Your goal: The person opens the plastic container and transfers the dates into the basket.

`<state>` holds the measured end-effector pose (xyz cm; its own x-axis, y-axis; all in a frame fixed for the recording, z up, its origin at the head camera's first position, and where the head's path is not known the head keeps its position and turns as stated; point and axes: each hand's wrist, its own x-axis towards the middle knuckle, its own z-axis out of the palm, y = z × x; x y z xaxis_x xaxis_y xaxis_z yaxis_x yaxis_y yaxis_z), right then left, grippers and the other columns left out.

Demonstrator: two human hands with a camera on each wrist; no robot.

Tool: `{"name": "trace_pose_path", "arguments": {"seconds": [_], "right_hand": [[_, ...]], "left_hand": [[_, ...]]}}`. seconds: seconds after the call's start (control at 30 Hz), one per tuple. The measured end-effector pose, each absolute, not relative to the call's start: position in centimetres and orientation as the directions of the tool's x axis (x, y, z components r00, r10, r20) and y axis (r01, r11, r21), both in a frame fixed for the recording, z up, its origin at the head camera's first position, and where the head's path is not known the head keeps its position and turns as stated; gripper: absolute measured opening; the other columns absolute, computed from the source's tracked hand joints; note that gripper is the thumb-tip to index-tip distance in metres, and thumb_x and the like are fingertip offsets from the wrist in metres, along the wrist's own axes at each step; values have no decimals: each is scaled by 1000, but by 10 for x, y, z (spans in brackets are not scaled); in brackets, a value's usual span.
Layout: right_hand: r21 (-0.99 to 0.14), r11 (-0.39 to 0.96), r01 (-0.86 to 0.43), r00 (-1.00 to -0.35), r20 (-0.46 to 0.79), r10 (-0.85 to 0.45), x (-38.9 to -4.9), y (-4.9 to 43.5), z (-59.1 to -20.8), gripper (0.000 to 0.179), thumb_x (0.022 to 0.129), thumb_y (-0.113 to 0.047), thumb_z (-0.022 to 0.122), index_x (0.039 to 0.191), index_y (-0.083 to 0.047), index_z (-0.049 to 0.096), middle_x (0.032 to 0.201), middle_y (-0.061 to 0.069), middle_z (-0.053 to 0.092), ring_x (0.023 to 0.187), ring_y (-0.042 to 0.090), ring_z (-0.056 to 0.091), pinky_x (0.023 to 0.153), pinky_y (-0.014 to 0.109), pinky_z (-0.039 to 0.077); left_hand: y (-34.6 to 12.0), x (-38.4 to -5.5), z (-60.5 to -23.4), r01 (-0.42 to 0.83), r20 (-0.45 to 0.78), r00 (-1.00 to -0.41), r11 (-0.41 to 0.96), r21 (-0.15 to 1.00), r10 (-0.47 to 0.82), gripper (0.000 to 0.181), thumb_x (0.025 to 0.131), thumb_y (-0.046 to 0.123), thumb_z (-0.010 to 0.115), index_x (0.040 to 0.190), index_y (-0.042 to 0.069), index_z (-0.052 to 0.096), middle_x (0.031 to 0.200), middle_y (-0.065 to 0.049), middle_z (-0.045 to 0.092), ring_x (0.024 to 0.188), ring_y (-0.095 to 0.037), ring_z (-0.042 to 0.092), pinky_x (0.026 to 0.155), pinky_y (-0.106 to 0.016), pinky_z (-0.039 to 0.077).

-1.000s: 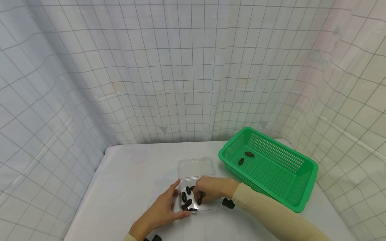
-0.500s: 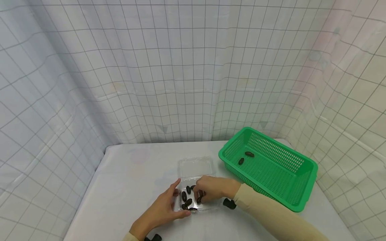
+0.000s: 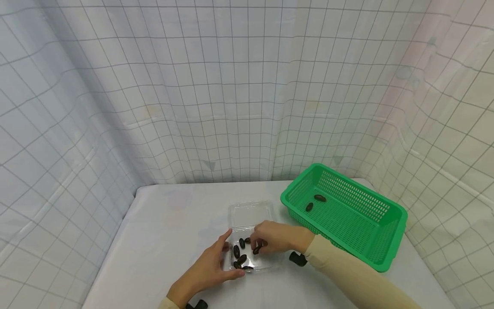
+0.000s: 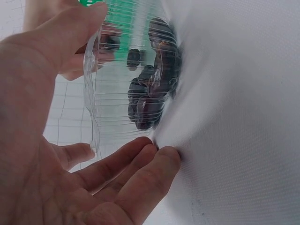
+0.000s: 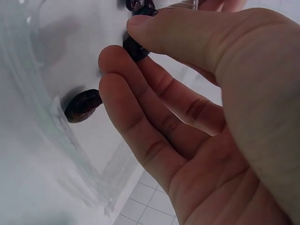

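A clear plastic clamshell container lies with its lid folded back. Several dark, shiny dates are gathered mostly in its left half. My left hand grips the container's left side, thumb at the front edge and index finger at the back corner. In the left wrist view its other fingers curl beside the base. My right hand pinches one date between thumb and fingertips, close over the container floor. Another date lies by the far wall, near the other fingertips.
A green plastic basket stands to the right, behind the right forearm, with two dates on its floor. White cloth covers the table. Grid-patterned white curtains enclose the back and both sides.
My right hand has lifted slightly and shifted right, with the pinched date now showing more clearly. The left hand, container and basket stay in place.
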<state>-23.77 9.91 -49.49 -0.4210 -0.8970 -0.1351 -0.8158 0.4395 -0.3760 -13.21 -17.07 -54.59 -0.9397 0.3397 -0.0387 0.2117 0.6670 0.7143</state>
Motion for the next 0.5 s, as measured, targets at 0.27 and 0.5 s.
{"name": "trace_pose_path", "arguments": {"seconds": [0.27,0.5], "right_hand": [[-390,424,-817,-435,-66,-898,-243,110,-488,13,102,-5,89,112,-12,86,101,-2,78,87,1,65,82,14,54],[-394,432,-811,-458,-31,-888,-248,123,-484,13,102,-5,87,113,-13,85,100,-1,77,88,-2,63,82,16,56]], "left_hand": [[-170,-131,-543,210,-37,-939,658,723,341,130,90,53,102,184,3,27,152,-18,72,126,-25,72,100,-45,63],[-170,-132,-543,195,-53,-942,668,718,332,131,89,54,101,184,4,26,152,-17,72,120,-22,71,98,-44,62]]}}
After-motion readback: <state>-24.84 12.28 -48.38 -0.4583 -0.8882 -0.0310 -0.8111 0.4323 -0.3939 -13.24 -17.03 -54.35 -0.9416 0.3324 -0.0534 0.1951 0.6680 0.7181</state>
